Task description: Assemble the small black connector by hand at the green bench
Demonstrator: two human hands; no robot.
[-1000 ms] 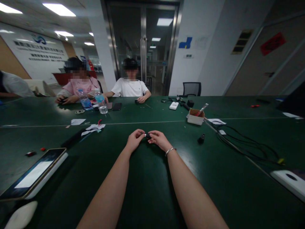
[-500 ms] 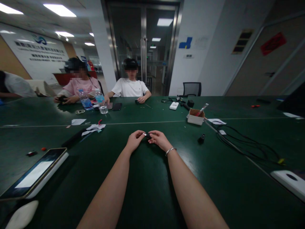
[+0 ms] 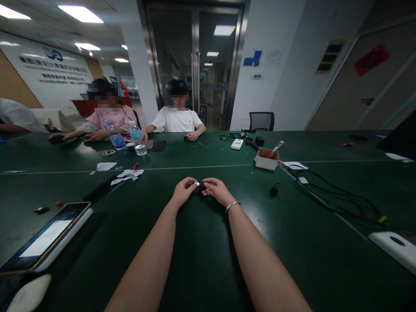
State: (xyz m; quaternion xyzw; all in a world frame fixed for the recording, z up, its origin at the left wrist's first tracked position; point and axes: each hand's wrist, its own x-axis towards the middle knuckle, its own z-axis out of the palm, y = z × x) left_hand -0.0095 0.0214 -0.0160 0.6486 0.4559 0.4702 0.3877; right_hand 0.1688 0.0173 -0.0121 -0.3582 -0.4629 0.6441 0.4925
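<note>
While the lettering on the wall sign [image 3: 55,69], far beyond my grip to the left, is too blurred to read, my left hand [image 3: 185,190] pinches what seems the shiny metallic end of a small piece [image 3: 202,186], and my right hand [image 3: 217,190] clamps its black end. Right of my grip sits a stubby black fitting [image 3: 274,189] on the smooth green table [image 3: 201,242]; left and beyond stands a clear bottle [image 3: 138,139], blue-labelled.
</note>
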